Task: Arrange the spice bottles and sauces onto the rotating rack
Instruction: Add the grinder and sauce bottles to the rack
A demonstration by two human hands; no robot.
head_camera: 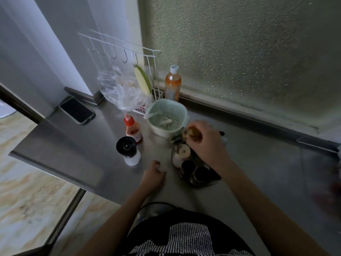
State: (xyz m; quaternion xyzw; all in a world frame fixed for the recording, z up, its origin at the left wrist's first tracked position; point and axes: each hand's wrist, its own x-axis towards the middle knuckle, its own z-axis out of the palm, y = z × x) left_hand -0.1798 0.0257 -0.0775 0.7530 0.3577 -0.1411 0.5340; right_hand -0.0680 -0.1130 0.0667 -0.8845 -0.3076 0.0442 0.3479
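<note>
The rotating rack sits on the steel counter just right of centre, holding a white-lidded jar and two dark-lidded jars. My right hand hovers over the rack's far side, fingers closed around a small yellowish spice bottle; the image is blurred there. My left hand rests curled on the counter left of the rack, holding nothing. A black-capped white grinder and a red-capped sauce bottle stand to the left of the rack.
A pale green bowl stands directly behind the rack. An orange drink bottle stands by the frosted window. A white wire hook rack, plastic bag and phone are at the back left. The counter's edge drops off at left.
</note>
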